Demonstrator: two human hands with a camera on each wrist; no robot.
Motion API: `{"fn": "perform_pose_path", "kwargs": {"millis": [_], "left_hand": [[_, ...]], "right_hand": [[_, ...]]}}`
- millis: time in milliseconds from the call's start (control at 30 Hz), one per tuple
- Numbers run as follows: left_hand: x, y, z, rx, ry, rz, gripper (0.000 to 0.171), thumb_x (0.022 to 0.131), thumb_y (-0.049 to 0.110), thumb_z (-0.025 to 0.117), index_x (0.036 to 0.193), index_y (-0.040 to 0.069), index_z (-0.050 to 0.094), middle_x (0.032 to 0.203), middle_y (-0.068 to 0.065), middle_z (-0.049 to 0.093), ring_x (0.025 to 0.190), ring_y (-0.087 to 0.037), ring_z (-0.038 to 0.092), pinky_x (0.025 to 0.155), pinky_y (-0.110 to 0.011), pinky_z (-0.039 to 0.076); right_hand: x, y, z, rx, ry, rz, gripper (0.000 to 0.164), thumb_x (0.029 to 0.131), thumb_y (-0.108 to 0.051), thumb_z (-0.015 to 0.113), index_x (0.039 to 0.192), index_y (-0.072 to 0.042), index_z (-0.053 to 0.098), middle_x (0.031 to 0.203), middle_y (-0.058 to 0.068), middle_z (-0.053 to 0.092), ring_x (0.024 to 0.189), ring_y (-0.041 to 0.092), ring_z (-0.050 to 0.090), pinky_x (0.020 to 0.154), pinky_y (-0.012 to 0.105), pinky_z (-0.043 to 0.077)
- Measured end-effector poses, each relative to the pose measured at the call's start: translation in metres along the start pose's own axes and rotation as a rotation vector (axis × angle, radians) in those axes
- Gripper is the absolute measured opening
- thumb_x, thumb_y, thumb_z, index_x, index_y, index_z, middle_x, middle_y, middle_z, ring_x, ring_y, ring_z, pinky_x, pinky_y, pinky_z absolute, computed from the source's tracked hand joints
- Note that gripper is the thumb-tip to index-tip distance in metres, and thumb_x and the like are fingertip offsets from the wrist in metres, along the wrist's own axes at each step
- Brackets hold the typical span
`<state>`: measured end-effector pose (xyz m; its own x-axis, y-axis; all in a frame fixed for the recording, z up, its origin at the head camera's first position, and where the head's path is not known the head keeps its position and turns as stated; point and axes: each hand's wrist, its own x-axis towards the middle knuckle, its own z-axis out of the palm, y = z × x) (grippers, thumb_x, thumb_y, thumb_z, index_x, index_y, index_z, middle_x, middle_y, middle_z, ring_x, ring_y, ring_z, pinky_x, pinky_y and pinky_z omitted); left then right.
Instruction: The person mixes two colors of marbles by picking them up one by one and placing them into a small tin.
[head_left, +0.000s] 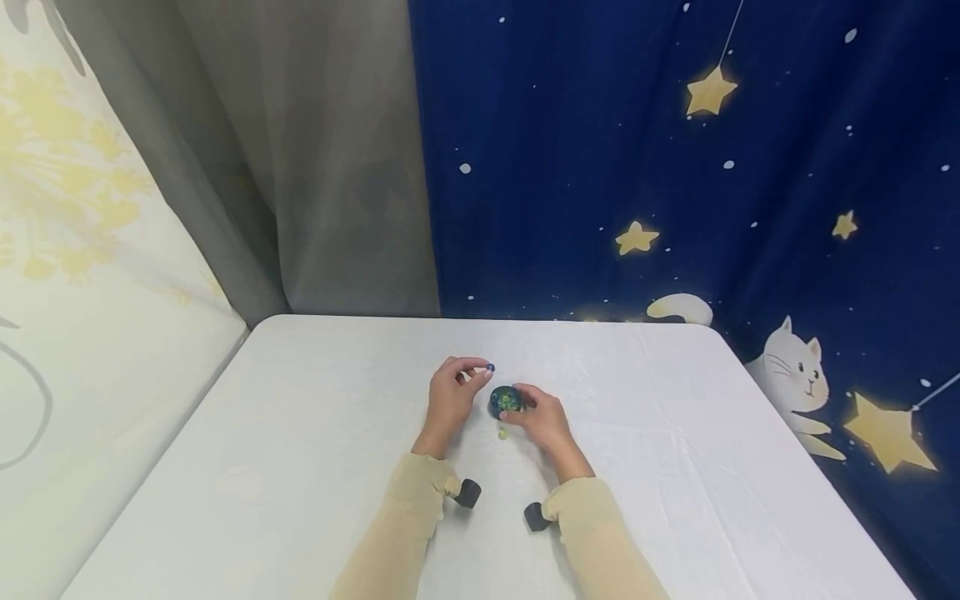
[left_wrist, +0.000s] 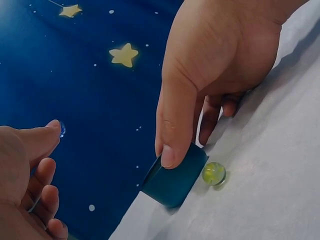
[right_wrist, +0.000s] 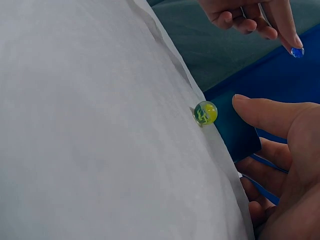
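My left hand pinches a small blue glass marble between thumb and fingertip, raised just beyond and left of a round teal cup. My right hand grips the cup by its side, thumb near the rim on the near side and fingers round the far side. Seen from above, several green and blue marbles fill the cup's opening. A clear marble with yellow-green swirls lies on the white tabletop beside the cup, on its near side.
A white cloth covers the table. Behind it hang a grey curtain and a dark blue curtain with stars and a cat. Black blocks are attached at both sleeve cuffs.
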<state>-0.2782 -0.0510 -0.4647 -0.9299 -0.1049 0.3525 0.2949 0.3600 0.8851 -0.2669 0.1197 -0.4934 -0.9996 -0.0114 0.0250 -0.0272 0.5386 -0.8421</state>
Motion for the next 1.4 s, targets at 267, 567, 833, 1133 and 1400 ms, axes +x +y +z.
{"fn": "perform_pose_path", "kwargs": {"millis": [267, 567, 833, 1133, 1400], "left_hand": [[-0.003, -0.001, 0.002, 0.031, -0.028, -0.03, 0.017, 0.085, 0.018, 0.077, 0.101, 0.014, 0.074, 0.082, 0.002, 0.056, 0.069, -0.015, 0.046, 0.063, -0.028, 0.039], [-0.003, -0.001, 0.0, 0.038, -0.029, -0.04, 0.016, 0.084, 0.018, 0.077, 0.099, 0.014, 0.074, 0.082, 0.001, 0.057, 0.071, -0.017, 0.047, 0.063, -0.029, 0.039], [-0.001, -0.006, -0.002, 0.076, -0.103, -0.082, 0.013, 0.084, 0.018, 0.076, 0.096, 0.014, 0.075, 0.082, 0.001, 0.058, 0.073, -0.017, 0.048, 0.066, -0.031, 0.04], [-0.001, -0.008, -0.01, 0.158, -0.311, -0.143, 0.009, 0.083, 0.017, 0.076, 0.091, 0.014, 0.075, 0.08, 0.001, 0.061, 0.073, -0.017, 0.053, 0.064, -0.03, 0.044], [-0.003, -0.007, -0.013, 0.209, -0.443, -0.258, 0.007, 0.08, 0.018, 0.078, 0.086, 0.017, 0.075, 0.08, -0.001, 0.059, 0.075, -0.019, 0.051, 0.065, -0.032, 0.042]], "right_hand": [[0.0, 0.001, -0.001, -0.006, 0.0, -0.007, 0.056, 0.078, -0.022, 0.081, 0.129, -0.011, 0.061, 0.125, 0.012, 0.063, 0.122, 0.034, 0.053, 0.101, 0.051, 0.038], [0.0, 0.001, -0.001, -0.007, 0.0, -0.006, 0.056, 0.078, -0.022, 0.082, 0.129, -0.011, 0.061, 0.126, 0.011, 0.063, 0.123, 0.034, 0.053, 0.101, 0.052, 0.038], [0.002, 0.001, 0.001, -0.011, -0.003, 0.021, 0.057, 0.077, -0.022, 0.082, 0.13, -0.012, 0.061, 0.127, 0.011, 0.063, 0.123, 0.033, 0.052, 0.101, 0.051, 0.038], [-0.001, 0.0, -0.002, 0.006, -0.005, 0.011, 0.055, 0.078, -0.021, 0.081, 0.129, -0.011, 0.061, 0.122, 0.011, 0.065, 0.122, 0.034, 0.053, 0.101, 0.052, 0.038], [-0.002, -0.001, -0.002, 0.011, -0.002, 0.005, 0.055, 0.078, -0.02, 0.082, 0.128, -0.011, 0.062, 0.122, 0.01, 0.065, 0.121, 0.033, 0.054, 0.101, 0.052, 0.038]]}}
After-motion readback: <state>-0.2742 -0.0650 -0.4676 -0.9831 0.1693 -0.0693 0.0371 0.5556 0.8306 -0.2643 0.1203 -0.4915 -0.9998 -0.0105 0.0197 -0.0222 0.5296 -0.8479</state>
